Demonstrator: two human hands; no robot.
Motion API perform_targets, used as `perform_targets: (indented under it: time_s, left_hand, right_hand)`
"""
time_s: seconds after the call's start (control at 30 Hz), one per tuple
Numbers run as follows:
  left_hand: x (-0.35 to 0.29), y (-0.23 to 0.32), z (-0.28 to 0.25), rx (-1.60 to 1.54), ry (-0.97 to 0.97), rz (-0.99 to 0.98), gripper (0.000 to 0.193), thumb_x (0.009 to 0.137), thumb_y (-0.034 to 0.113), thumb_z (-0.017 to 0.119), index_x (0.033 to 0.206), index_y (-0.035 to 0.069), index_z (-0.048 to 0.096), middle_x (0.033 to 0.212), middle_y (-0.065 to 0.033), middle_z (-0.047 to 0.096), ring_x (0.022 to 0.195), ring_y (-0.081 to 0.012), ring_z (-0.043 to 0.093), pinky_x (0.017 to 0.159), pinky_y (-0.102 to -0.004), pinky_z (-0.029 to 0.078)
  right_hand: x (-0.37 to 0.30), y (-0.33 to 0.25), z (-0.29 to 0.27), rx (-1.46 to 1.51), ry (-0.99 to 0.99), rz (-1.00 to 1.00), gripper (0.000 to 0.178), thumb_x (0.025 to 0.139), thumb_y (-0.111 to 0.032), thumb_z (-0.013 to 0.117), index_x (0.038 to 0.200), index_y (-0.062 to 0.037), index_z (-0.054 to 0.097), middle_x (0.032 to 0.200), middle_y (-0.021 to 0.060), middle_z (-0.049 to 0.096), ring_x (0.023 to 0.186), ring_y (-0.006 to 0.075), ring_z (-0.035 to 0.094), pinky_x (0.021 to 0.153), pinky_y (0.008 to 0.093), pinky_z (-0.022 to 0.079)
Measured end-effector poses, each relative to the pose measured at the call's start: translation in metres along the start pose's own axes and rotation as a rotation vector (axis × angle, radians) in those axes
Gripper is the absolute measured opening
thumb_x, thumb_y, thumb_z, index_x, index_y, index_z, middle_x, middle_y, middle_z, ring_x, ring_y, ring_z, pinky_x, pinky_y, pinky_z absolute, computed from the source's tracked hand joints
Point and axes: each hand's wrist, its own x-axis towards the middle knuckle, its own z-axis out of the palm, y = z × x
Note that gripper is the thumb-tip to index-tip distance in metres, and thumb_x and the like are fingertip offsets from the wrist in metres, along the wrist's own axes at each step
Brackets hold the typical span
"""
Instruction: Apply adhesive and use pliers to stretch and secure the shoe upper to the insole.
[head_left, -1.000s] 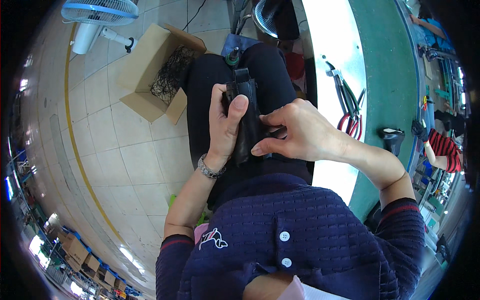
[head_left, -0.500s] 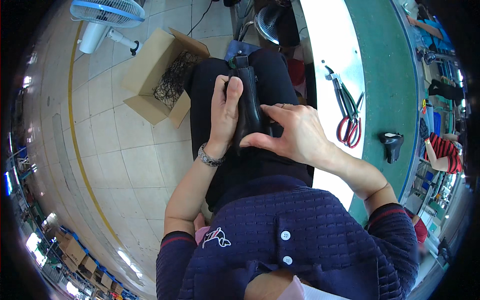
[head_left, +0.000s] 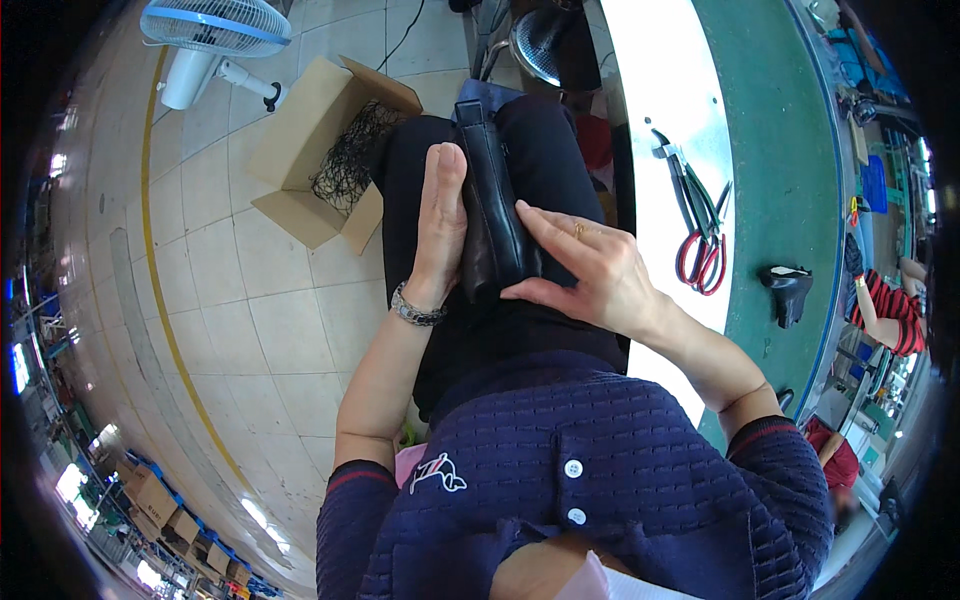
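Note:
A black leather boot (head_left: pixel 490 225) lies lengthwise over my thighs, its narrow end pointing away from me and its rounded end towards my waist. Along its left side my left hand (head_left: pixel 440 220) is pressed, thumb straight; the other fingers are mostly hidden. My right hand (head_left: pixel 590 265) holds the right side near the rounded end, with thumb and forefinger apart on the leather and the remaining fingers out of sight below. Both hands steady the boot between them.
To my right, shears with red handles (head_left: pixel 700 262) lie on a white bench top (head_left: pixel 660 60). Beyond it a green belt (head_left: pixel 765 180) carries another black shoe (head_left: pixel 787 293). A cardboard box (head_left: pixel 290 150) of black tangled strands and a fan (head_left: pixel 215 40) stand at the left.
The boot has turned slightly, showing a broader smooth side, and its green-edged far end no longer shows. My left hand has shifted a little left. Another dark object has appeared low on the belt.

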Motion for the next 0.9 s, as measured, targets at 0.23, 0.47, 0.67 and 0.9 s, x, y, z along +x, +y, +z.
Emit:
perform_targets:
  time_s: [0.23, 0.47, 0.67, 0.9]
  left_hand:
    - [-0.007, -0.003, 0.000, -0.031, 0.022, 0.001, 0.043, 0.099, 0.056, 0.042, 0.099, 0.013, 0.045, 0.088, 0.0040, 0.039, 0.079, -0.0028, 0.043, 0.073, -0.0202, 0.042]
    - [-0.014, -0.011, -0.013, 0.078, -0.162, 0.187, 0.079, 0.088, 0.064, 0.054, 0.141, 0.011, 0.029, 0.127, -0.0075, 0.043, 0.116, -0.0163, 0.045, 0.100, -0.0308, 0.038]
    - [-0.021, -0.011, -0.010, 0.165, -0.159, 0.164, 0.094, 0.078, 0.064, 0.068, 0.143, 0.011, 0.026, 0.128, -0.0105, 0.041, 0.117, -0.0209, 0.044, 0.102, -0.0343, 0.037]
    - [-0.033, -0.019, 0.006, 0.141, -0.064, 0.150, 0.086, 0.079, 0.060, 0.070, 0.139, 0.011, 0.033, 0.119, -0.0075, 0.046, 0.106, -0.0167, 0.048, 0.092, -0.0303, 0.043]
  right_hand:
    - [-0.003, 0.008, 0.006, -0.106, 0.074, -0.180, 0.072, 0.069, -0.034, 0.083, 0.121, 0.0094, 0.058, 0.104, 0.0241, 0.068, 0.094, 0.0324, 0.070, 0.077, 0.0338, 0.059]
    - [-0.002, 0.002, 0.000, -0.053, 0.075, -0.115, 0.071, 0.069, -0.035, 0.084, 0.121, 0.0077, 0.059, 0.106, 0.0231, 0.068, 0.097, 0.0324, 0.069, 0.080, 0.0354, 0.058]
    - [0.019, -0.009, -0.030, 0.466, -0.151, 0.416, 0.070, 0.070, -0.035, 0.084, 0.120, 0.0093, 0.060, 0.111, 0.0260, 0.065, 0.102, 0.0338, 0.066, 0.088, 0.0368, 0.054]
    - [0.030, -0.019, -0.040, 0.107, -0.458, 0.345, 0.055, 0.080, -0.043, 0.075, 0.097, 0.0092, 0.067, 0.073, 0.0198, 0.068, 0.066, 0.0317, 0.069, 0.062, 0.0370, 0.056]
